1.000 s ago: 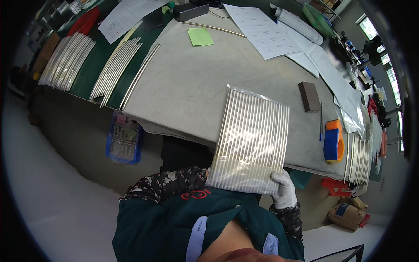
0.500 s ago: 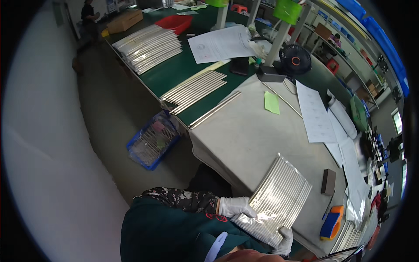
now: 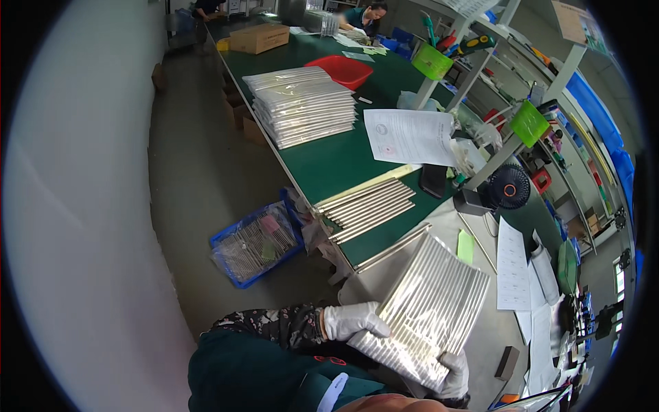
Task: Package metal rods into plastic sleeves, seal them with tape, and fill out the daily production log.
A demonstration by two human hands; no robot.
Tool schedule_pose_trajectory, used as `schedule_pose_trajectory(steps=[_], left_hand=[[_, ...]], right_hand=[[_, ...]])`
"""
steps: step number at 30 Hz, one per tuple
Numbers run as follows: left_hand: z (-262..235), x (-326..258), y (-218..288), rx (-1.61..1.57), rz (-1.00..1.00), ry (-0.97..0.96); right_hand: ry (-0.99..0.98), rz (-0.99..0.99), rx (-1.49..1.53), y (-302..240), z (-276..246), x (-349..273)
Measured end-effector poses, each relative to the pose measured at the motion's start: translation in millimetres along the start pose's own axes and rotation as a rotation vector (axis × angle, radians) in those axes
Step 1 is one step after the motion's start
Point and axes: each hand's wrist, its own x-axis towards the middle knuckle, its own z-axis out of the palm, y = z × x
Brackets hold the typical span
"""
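A flat pack of thin silvery metal tubes in clear plastic film [image 3: 431,302] is held between my two white-gloved hands, tilted above the near part of the table. My left hand [image 3: 355,321] grips its left edge, thumb on top. At its lower right corner my right hand [image 3: 453,374] is closed on it; the fingers beneath are hidden. Beyond the pack, a row of loose metal tubes [image 3: 374,206] lies on the green mat. Farther back stands a stack of similar wrapped packs [image 3: 302,106]. A pair of tubes [image 3: 395,248] rests along the grey cloth's edge.
Around the grey cloth [image 3: 491,336] are a dark block [image 3: 507,362], a green note [image 3: 465,246], paper sheets [image 3: 511,268] and a small black fan [image 3: 509,186]. A red basin [image 3: 343,71] and cardboard box [image 3: 259,38] stand farther back. A blue crate [image 3: 255,240] sits on the floor. A co-worker [image 3: 364,19] works at the far end.
My view has swung up and left, bringing the far end of the table and a co-worker into sight. The pack, still in both hands, now covers part of the grey cloth nearer the loose tubes.
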Motion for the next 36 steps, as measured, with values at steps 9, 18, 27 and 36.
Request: schedule_pose_trajectory(steps=[9, 18, 27, 36], left_hand=[[-51, -70, 148, -0.104, 0.593, 0.376], [-100, -123, 294, -0.341, 1.139, 0.241], [-208, -129, 342, 0.747, 0.807, 1.963], [-198, -149, 357, 1.089, 0.296, 2.207]], right_hand=[[-0.502, 0.313, 0.046, -45, 136, 215], [-0.682, 0.138, 0.098, -22, 319, 371], [-0.652, 0.172, -0.461, 27, 383, 387], [-0.108, -1.033, -1.348, -18, 375, 399]])
